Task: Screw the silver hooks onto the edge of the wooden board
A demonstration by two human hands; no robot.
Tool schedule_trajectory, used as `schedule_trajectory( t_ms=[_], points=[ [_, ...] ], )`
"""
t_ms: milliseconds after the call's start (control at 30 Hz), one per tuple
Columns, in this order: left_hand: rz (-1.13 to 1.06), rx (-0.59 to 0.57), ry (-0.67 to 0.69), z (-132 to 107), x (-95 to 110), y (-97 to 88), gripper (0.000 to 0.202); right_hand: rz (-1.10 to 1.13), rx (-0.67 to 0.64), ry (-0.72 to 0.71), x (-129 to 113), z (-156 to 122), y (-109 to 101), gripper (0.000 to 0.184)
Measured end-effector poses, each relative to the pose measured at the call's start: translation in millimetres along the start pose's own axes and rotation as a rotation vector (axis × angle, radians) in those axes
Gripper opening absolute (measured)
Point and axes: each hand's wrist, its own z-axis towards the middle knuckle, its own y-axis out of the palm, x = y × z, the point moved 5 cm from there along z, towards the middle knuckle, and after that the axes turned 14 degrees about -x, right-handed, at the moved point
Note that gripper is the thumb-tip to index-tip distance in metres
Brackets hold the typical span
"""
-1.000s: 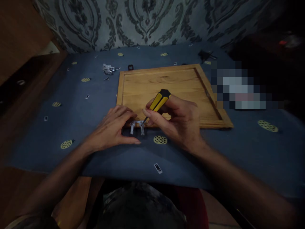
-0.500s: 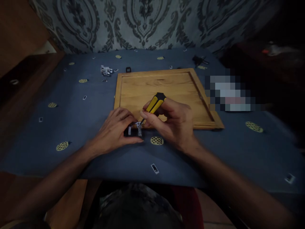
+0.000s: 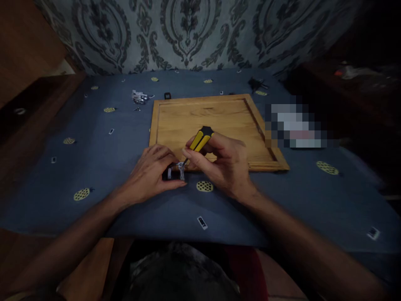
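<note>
My right hand point(image 3: 230, 163) is closed around the yellow-and-black handle of a screwdriver point(image 3: 200, 140). The tool slants down to the left, its shaft tip at a small shiny metal hinge point(image 3: 181, 171). Around that hinge my left hand point(image 3: 153, 169) is curled, fingers above and thumb below, steadying it at the near edge of a framed wooden panel point(image 3: 205, 115). The panel looks like a cabinet door and lies flat on the table. My left fingers hide part of the hinge, and the exact spot where the tip meets it is hard to make out.
Several metal hinge parts point(image 3: 139, 97) lie behind the panel's left corner, with a small screw-like piece point(image 3: 137, 109) nearby. A small black square item point(image 3: 167, 95) sits at the back edge. Farther right are a dark object point(image 3: 258, 83) and a blurred-out patch point(image 3: 294, 125).
The whole view has shifted slightly. Both hands keep their grips, and the screwdriver stays at the hinge with its handle at nearly the same slant.
</note>
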Motion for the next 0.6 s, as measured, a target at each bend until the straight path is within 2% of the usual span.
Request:
schedule_trajectory(
  t_ms=[167, 367, 467, 600],
  points=[
    [0.025, 0.036, 0.029, -0.8, -0.3, -0.1, 0.035, -0.045, 0.027, -0.058, -3.9, -0.6, -1.2, 0.026],
    [0.022, 0.146, 0.092, -6.0, -6.5, 5.2, 0.036, -0.052, 0.000, -0.182, -13.7, 1.4, -2.9, 0.033],
    [0.037, 0.198, 0.112, -7.2, -12.3, 10.4, 0.038, -0.036, -0.023, -0.163, -12.4, 2.9, -3.4, 0.034],
    [0.028, 0.212, 0.117, -7.6, -16.4, 14.1, 0.038, 0.007, -0.045, -0.149, -12.6, 3.1, -3.0, 0.036]
  ],
)
